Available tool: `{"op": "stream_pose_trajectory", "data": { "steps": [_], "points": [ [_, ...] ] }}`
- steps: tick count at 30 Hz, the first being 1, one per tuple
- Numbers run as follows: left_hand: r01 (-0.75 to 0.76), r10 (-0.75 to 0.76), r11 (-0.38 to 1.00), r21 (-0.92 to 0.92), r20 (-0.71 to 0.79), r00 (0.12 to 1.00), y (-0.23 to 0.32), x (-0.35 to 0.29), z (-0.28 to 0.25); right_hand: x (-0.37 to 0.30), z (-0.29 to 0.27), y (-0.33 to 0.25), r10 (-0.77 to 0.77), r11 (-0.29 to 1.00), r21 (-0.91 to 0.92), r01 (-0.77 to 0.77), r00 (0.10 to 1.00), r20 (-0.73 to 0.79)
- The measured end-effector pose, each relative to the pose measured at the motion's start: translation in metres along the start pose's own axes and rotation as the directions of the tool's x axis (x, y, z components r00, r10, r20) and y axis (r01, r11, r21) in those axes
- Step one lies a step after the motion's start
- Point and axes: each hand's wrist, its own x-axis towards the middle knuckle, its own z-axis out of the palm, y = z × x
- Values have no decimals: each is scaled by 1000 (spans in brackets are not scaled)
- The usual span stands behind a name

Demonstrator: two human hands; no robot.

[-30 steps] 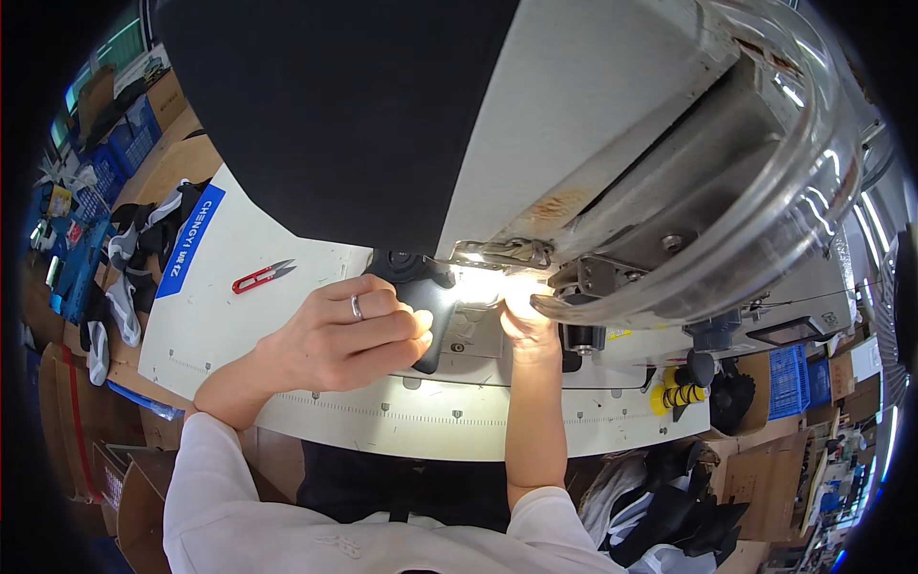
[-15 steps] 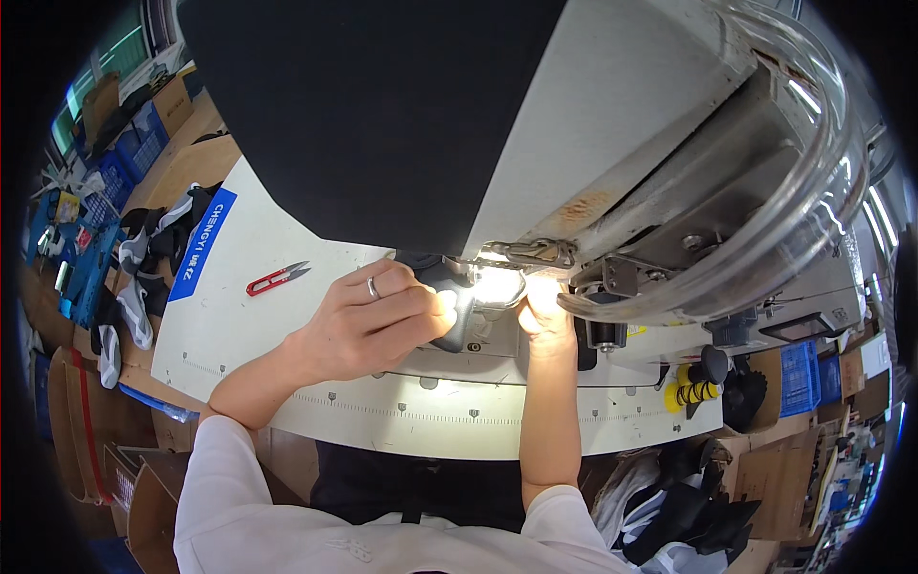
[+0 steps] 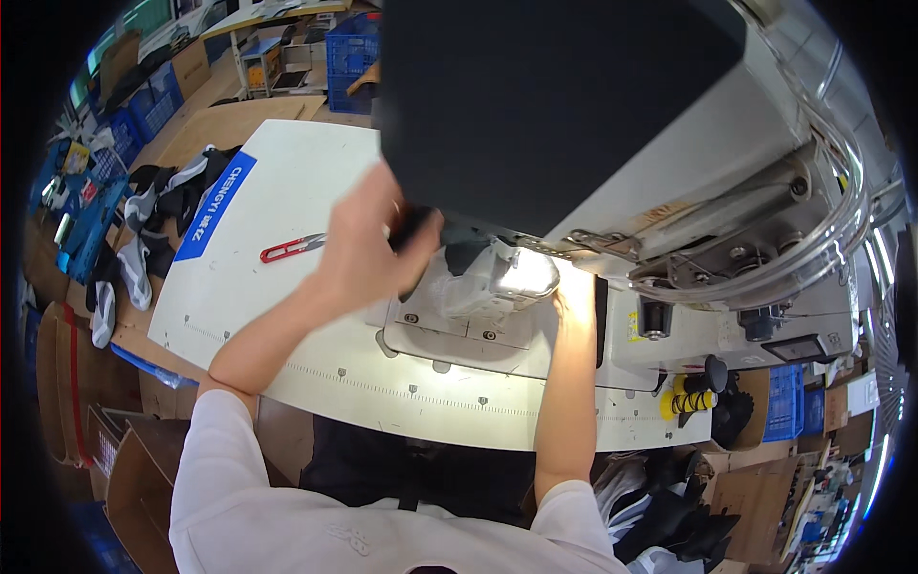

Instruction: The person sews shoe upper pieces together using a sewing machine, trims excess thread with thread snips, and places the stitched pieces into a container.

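Note:
My left hand [image 3: 359, 251], smeared by motion, is raised over the white sewing table [image 3: 296, 335], left of the sewing machine [image 3: 708, 134]. Its thumb and fingers close around a black piece of material [image 3: 411, 228]. My right hand [image 3: 574, 292] reaches under the machine head beside the brightly lit needle area; glare and the machine hide its fingertips. Whitish, see-through material [image 3: 469, 287] lies on the machine bed below the light, a dark piece [image 3: 467, 256] at its upper edge. Red-handled thread snips [image 3: 287, 251] rest on the table behind my left wrist.
Black-and-white cut pieces [image 3: 139, 268] lie along the left side. A clear curved tube [image 3: 846, 191] arcs around the machine's right. A yellow-and-black spool [image 3: 687, 400] stands at the table's right end. More black and white pieces [image 3: 669, 507] are heaped below right.
My left hand has lifted away from the needle area, up and to the left with the black piece. The head view has shifted, uncovering more machine bed. My right hand stays by the needle area.

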Motion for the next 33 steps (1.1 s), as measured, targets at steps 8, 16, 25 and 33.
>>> {"op": "stream_pose_trajectory", "data": {
  "steps": [8, 16, 25, 33],
  "points": [
    [219, -240, 782, -583, 42, 970, -24, 24, -81, -144, 72, -58, -817, 291, -265, 919, 383, 432],
    [79, -152, 928, -364, -177, 972, -7, 27, -106, -135, 122, -68, -639, 554, -290, 780, 622, 452],
    [238, 89, 911, -337, 723, 685, 6, 15, -85, -170, 57, -78, -287, 891, -175, 419, 819, 497],
    [540, -317, 781, -316, 544, 777, -6, 4, 22, -145, 28, -55, -155, 958, -218, 184, 977, 144]
  ]
}}
